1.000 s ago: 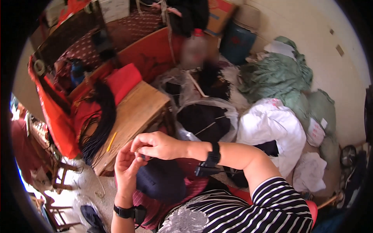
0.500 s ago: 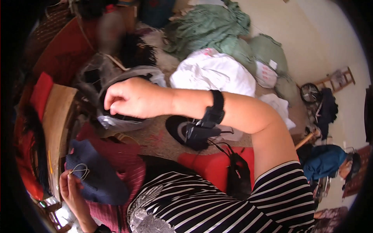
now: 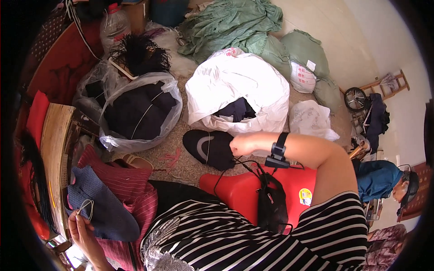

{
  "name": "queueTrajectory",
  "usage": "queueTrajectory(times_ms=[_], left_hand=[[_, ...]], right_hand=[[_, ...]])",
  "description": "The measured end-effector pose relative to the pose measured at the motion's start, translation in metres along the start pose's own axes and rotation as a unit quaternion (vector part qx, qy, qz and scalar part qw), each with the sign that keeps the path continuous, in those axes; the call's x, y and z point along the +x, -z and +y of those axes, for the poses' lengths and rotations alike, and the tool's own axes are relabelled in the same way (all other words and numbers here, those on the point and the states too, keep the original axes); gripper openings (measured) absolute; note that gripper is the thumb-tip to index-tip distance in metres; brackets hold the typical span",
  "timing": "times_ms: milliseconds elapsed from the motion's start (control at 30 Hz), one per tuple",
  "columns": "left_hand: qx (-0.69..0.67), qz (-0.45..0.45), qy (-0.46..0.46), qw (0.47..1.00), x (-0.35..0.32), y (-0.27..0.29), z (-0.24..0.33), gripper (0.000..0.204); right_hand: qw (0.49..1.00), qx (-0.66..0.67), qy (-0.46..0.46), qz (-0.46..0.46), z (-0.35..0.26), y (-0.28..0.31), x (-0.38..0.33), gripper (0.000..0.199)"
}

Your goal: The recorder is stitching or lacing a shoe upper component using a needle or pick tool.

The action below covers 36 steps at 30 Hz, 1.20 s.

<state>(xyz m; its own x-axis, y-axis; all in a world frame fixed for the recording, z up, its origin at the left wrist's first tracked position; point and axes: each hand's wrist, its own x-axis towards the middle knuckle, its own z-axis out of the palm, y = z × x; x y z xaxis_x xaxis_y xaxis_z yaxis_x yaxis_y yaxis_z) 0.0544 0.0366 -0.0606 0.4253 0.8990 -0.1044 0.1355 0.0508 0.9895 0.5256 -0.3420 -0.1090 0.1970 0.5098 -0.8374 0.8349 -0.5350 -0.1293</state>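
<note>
Right hand (image 3: 242,144) reaching out over the floor, fist loosely curled, knuckles at the edge of a black cap piece (image 3: 209,148) lying on the carpet (image 3: 181,162); thin thread or cord trailing down from the fist, so fingers closed on that, though actual grip on the cap piece impossible to tell. Black wristband device (image 3: 278,156) on the right wrist.

Left hand (image 3: 81,228) low at the lower left, fingers pinched on a thin wire loop (image 3: 86,207) resting against a dark blue fabric piece (image 3: 101,212) on the lap. Maroon striped cloth (image 3: 122,180) under and beside the blue piece.

Red plastic stool (image 3: 239,192) just below the right forearm, black bag (image 3: 271,203) draped over it. Clear plastic bag (image 3: 135,113) full of dark pieces left of the cap piece, white sack (image 3: 235,86) open behind it with dark fabric inside. Green sacks (image 3: 253,27) heaped at the back. Wooden desk (image 3: 54,149) at far left, black fringe strands (image 3: 34,176) hanging along its edge. Plastic bottle (image 3: 113,22) at top left.
</note>
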Motion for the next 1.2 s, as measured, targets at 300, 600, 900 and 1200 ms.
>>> queueTrajectory(times_ms=[300,600,900,1200], left_hand=[[-0.001,0.037,0.038,0.999,-0.003,0.045,-0.024,0.022],[0.005,0.056,0.049,0.997,0.005,0.038,-0.020,0.022],[-0.015,0.062,0.039,0.997,0.006,0.035,-0.024,0.021],[-0.058,0.036,0.036,0.997,0.007,0.040,-0.036,0.020]], right_hand=[[0.957,0.178,-0.225,0.039,0.038,-0.101,0.061,0.053],[0.816,0.482,-0.298,0.112,0.043,-0.124,0.066,0.036],[0.936,0.128,-0.326,-0.044,0.051,-0.081,0.014,0.060],[0.944,0.162,-0.270,-0.097,0.006,-0.002,-0.075,0.074]])
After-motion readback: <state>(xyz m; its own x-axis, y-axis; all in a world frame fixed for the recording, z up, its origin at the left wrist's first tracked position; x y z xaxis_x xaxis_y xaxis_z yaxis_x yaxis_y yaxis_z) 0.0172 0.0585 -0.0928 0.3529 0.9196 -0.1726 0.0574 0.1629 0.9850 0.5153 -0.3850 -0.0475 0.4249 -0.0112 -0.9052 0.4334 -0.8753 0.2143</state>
